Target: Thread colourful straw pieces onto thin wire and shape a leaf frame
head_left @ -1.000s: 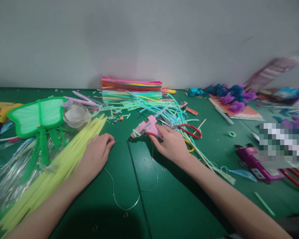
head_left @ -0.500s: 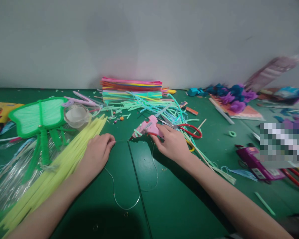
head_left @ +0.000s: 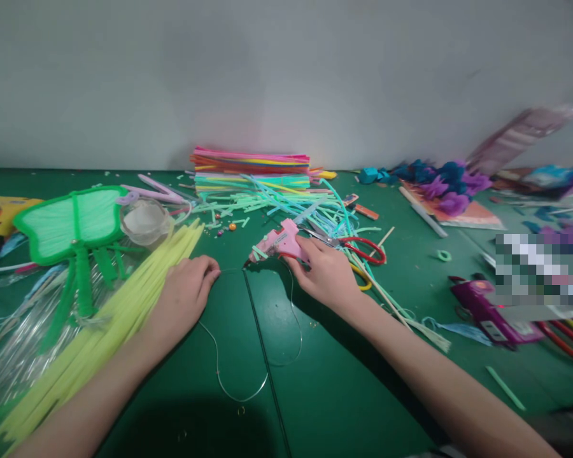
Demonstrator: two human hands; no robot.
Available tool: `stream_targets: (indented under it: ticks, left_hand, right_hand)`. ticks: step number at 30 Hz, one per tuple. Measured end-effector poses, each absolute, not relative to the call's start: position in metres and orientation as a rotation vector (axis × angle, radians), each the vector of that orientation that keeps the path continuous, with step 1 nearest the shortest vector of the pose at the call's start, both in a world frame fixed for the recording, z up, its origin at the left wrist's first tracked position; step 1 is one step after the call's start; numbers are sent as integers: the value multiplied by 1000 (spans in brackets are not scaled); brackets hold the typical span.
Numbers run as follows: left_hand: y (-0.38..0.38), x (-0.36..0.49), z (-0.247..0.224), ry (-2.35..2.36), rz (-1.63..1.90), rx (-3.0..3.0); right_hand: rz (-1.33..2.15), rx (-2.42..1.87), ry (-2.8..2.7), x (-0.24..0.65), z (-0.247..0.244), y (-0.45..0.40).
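Observation:
My right hand (head_left: pixel 327 267) is wrapped round the handle of a pink glue gun (head_left: pixel 279 242), its dark nozzle pointing left and down. With fingertips pinched, my left hand (head_left: pixel 191 283) holds one end of a thin clear thread (head_left: pixel 229 270), which stretches toward the nozzle. More of the thread lies in a loose loop on the green table below. Whether the nozzle touches the thread I cannot tell. Beside my left hand lie yellow-green pipe cleaners (head_left: pixel 124 312). Red-handled scissors (head_left: pixel 363 249) rest just beyond my right hand.
A green fuzzy craft piece (head_left: pixel 79 229) and a yellow glue gun (head_left: pixel 9 213) lie at left, near a translucent cup (head_left: pixel 146 221). Coloured pipe cleaners (head_left: pixel 253 166) are stacked by the wall. A few beads (head_left: pixel 232 227) lie mid-table. A purple device (head_left: pixel 494 315) sits at right.
The view has shifted very slightly. Both hands keep their grip, and the glue gun stays at the thread with almost no movement.

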State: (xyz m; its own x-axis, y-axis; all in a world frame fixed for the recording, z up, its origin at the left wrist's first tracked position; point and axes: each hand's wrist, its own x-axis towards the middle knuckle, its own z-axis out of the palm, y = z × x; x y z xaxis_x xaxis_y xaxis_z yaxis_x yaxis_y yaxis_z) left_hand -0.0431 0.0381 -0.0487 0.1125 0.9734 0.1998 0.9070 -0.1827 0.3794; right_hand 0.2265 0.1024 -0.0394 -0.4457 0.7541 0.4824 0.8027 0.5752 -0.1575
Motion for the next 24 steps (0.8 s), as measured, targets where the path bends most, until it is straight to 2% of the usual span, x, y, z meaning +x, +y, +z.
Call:
stream_targets:
  ticks: [24]
  left_hand:
    - [40,-44,-49,1894,606,2208]
  right_hand:
    - [-198,-1209,-2290,231,-33,99]
